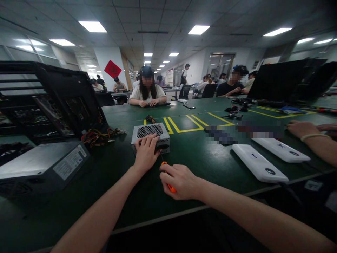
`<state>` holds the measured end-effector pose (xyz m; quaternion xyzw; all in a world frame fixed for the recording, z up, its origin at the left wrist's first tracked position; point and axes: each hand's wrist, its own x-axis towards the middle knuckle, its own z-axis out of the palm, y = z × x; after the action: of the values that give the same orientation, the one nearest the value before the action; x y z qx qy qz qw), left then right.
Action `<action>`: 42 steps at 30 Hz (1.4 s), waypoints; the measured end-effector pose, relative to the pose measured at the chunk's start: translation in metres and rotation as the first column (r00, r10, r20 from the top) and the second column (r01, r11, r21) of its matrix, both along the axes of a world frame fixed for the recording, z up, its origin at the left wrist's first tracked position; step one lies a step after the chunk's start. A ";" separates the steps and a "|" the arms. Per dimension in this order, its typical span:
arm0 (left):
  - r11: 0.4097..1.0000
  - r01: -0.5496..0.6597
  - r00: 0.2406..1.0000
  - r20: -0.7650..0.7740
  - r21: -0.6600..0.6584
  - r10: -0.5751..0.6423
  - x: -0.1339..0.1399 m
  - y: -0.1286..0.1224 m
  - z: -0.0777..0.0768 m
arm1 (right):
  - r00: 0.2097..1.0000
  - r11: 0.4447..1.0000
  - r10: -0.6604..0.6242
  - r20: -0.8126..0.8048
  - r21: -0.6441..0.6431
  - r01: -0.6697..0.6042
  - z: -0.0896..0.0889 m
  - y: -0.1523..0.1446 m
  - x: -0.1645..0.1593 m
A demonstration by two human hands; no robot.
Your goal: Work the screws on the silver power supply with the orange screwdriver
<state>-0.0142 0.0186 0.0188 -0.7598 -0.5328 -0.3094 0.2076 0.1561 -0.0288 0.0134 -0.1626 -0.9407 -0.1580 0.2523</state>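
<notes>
A grey metal computer power supply (164,130) with a honeycomb grille on top sits on the green table in front of me. My left hand (147,149) grips its near side, fingers over the top edge and the thumb low against the front. Wrapped in my right hand (180,181) is a screwdriver (171,188) with an orange handle. Its thin shaft points up and away toward the power supply's front face, close to my left thumb. Whether the tip sits in a screw is too small to tell. A bundle of cables (150,119) comes out behind the unit.
At left stand an open black computer case (91,105) with loose coloured wires (98,137) and a second power supply (47,168). White power banks (259,163) lie at right, near another person's hand (300,129). Yellow tape (189,131) marks the table (210,193). Someone sits opposite.
</notes>
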 end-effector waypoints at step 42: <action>1.000 0.019 0.999 0.030 -0.010 -0.018 -0.002 0.002 0.000 | 0.990 0.994 0.057 -0.126 -0.082 -0.067 0.006 0.003 -0.003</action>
<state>-0.0163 0.0203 0.0190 -0.7611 -0.5305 -0.3197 0.1928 0.1528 -0.0256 0.0196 -0.1535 -0.9338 -0.0991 0.3077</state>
